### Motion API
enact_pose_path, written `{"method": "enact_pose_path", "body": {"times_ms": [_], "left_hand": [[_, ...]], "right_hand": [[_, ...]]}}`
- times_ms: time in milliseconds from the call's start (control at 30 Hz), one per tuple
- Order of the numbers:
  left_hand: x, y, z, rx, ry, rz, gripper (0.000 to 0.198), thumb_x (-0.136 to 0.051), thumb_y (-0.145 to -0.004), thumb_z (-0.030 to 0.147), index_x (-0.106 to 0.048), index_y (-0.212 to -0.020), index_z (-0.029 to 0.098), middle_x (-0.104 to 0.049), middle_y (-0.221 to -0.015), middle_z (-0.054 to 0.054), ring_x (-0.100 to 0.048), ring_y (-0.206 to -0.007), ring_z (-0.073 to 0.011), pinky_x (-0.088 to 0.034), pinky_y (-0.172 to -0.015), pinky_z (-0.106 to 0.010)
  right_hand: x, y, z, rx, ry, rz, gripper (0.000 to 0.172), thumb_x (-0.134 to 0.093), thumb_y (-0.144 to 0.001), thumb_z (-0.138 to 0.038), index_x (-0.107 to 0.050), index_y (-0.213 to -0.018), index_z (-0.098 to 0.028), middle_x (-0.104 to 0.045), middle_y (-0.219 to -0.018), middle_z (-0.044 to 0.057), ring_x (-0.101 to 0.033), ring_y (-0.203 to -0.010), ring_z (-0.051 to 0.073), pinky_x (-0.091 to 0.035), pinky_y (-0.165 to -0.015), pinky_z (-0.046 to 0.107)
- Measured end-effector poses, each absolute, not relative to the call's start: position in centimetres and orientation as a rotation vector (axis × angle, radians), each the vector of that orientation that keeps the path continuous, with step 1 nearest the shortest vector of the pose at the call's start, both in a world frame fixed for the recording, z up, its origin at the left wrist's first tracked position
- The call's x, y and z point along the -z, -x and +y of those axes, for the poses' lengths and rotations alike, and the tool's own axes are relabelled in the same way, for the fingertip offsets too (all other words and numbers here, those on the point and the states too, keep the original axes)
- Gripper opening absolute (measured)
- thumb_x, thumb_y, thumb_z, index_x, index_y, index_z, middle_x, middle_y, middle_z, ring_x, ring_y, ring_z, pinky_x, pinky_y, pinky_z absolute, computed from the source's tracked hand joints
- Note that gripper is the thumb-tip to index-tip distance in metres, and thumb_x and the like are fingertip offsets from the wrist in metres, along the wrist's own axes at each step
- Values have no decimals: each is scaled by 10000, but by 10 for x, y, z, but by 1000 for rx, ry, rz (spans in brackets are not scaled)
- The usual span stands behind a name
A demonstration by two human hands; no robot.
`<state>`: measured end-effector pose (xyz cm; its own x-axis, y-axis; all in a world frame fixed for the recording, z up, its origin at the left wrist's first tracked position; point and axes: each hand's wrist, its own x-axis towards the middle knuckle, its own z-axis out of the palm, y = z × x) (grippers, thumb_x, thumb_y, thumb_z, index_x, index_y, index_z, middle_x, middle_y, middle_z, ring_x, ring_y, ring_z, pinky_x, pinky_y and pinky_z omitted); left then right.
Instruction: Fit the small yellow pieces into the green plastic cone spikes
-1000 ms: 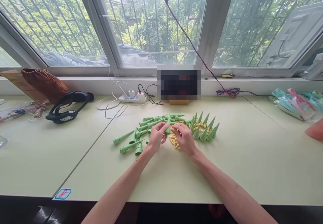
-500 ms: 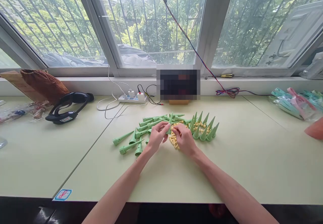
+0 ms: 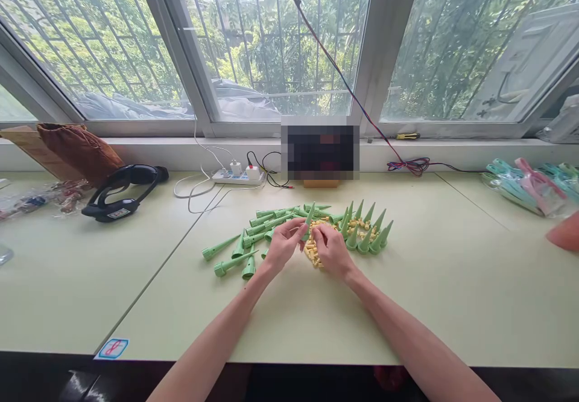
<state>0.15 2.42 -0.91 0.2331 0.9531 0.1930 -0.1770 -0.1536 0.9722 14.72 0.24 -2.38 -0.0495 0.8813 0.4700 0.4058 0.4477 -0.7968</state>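
Near the middle of the table, my left hand (image 3: 286, 242) is closed around a green cone-shaped plastic spike (image 3: 310, 213), its point upward and leaning slightly right. My right hand (image 3: 332, 246) is beside it with thumb and fingers pinched together close to the spike's lower part; what they hold is too small to make out. Below and between the hands lies a heap of small yellow plugs (image 3: 313, 256). To the left, several green spikes (image 3: 230, 264) lie in a loose pile, wide collars mostly toward me. On the right, several more spikes (image 3: 364, 242) stand upright, points up, around other yellow plugs.
A white power strip (image 3: 239, 175) with cables sits at the back, left of a blurred-out dark box (image 3: 322, 151). Black headgear (image 3: 124, 194) and a brown pouch (image 3: 81, 151) are at the left. Bagged green and pink plastic things (image 3: 531, 188) lie far right.
The spike in my left hand has tipped slightly to the right. My right hand's pinched fingertips have shifted a little to the right; the piles look the same.
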Motion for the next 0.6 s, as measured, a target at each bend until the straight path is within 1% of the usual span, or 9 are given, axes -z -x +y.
{"method": "enact_pose_path", "body": {"times_ms": [67,133,200,267,367,467,533,600], "left_hand": [[7,-2,23,-1211,-1340,829,336,-729,-777,438,-719,-952,151,-669,-867,-64,-546,-636,-112,-456,-468,-221],[5,-2,21,-1201,-1357,854,330,-710,-794,436,-718,-966,154,-670,-858,-60,-540,-614,-104,-446,-453,-214],[3,-2,20,-1190,-1358,900,331,-697,-802,442,-713,-973,159,-670,-844,-53,-512,-539,-82,-410,-408,-207],[1,-2,19,-1185,-1348,955,328,-690,-802,450,-706,-955,160,-665,-839,-45,-461,-444,-52,-354,-355,-204],[-1,-1,19,-1207,-1316,1026,314,-683,-795,455,-694,-881,153,-631,-793,-23,-406,-364,-27,-273,-309,-198],[-1,-1,20,-1225,-1262,1068,303,-680,-788,450,-676,-825,149,-573,-715,6,-387,-340,-22,-235,-301,-189],[-1,0,21,-1221,-1228,1080,297,-678,-785,443,-664,-810,148,-536,-673,23,-368,-324,-20,-219,-299,-186],[0,0,21,-1214,-1209,1081,296,-673,-787,441,-651,-799,146,-507,-644,35,-347,-313,-18,-203,-298,-184]], "right_hand": [[23,-146,2,-594,1126,-1633,362,-395,-983,-358,-357,-651,-219,-405,-584,-35,-358,-532,123,-286,-519,267],[22,-144,1,-606,1129,-1610,368,-402,-984,-371,-369,-651,-218,-401,-577,-37,-356,-525,122,-286,-512,267],[22,-143,1,-598,1137,-1597,384,-405,-987,-381,-376,-642,-216,-404,-575,-35,-363,-528,122,-292,-514,267],[22,-142,0,-580,1139,-1598,385,-408,-991,-389,-417,-652,-209,-429,-589,-29,-387,-542,125,-312,-527,266],[21,-142,-1,-595,1113,-1617,311,-429,-992,-399,-539,-789,-191,-517,-669,-14,-440,-561,125,-361,-552,262],[21,-144,-2,-607,1081,-1646,243,-485,-975,-402,-586,-965,-182,-592,-799,11,-489,-579,121,-407,-580,263],[22,-144,-2,-582,1072,-1669,241,-513,-965,-403,-594,-1013,-181,-614,-859,28,-517,-607,128,-430,-605,269],[24,-145,-1,-546,1068,-1688,244,-517,-965,-405,-603,-1013,-182,-628,-880,37,-539,-636,138,-443,-627,277]]}}
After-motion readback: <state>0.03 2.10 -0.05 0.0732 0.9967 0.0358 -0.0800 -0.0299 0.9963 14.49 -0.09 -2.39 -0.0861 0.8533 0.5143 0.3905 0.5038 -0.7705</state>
